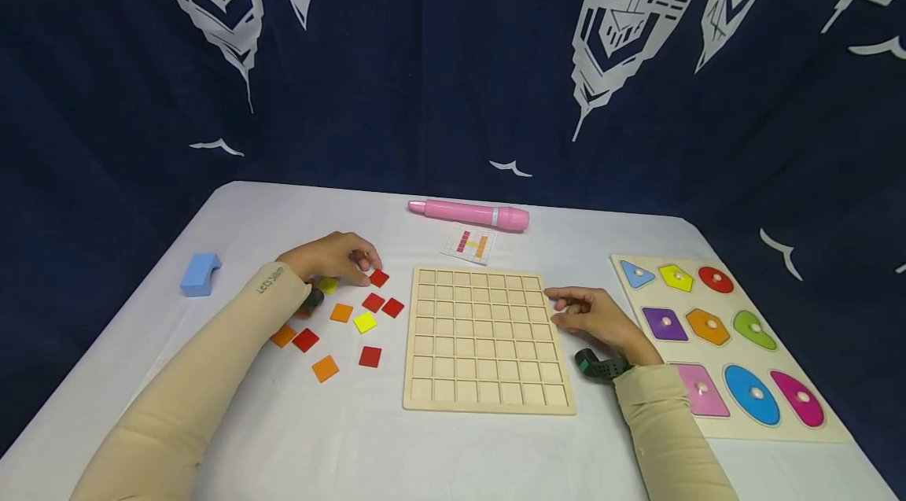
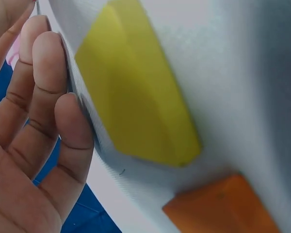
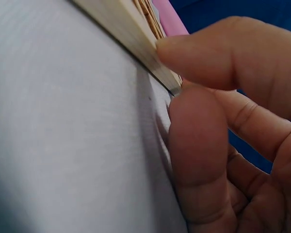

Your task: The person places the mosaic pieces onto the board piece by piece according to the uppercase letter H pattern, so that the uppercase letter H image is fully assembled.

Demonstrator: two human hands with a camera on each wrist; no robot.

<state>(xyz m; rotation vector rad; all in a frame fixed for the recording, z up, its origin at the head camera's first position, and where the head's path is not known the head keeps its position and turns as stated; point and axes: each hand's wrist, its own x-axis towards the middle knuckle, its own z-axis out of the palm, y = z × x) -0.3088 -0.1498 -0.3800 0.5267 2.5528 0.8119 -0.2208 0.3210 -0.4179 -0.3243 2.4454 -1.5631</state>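
My left hand (image 1: 336, 257) is at the far end of a group of loose square tiles. Its thumb and forefinger pinch a red tile (image 1: 379, 278) at the edge; in the left wrist view the pinch is out of sight. Under that wrist are a yellow tile (image 2: 136, 87) and an orange tile (image 2: 223, 208). A wooden grid board (image 1: 488, 340) with bare cells lies flat in the middle. At its right edge, my right hand (image 1: 594, 320) rests with bent fingers, the fingertips touching the board's side (image 3: 136, 41).
More red, orange and yellow tiles (image 1: 325, 369) lie left of the board. Behind it are a pattern card (image 1: 469, 243) and a pink pen-shaped thing (image 1: 460, 211). A blue block (image 1: 200, 274) stands at left, a shape puzzle board (image 1: 736, 359) at right.
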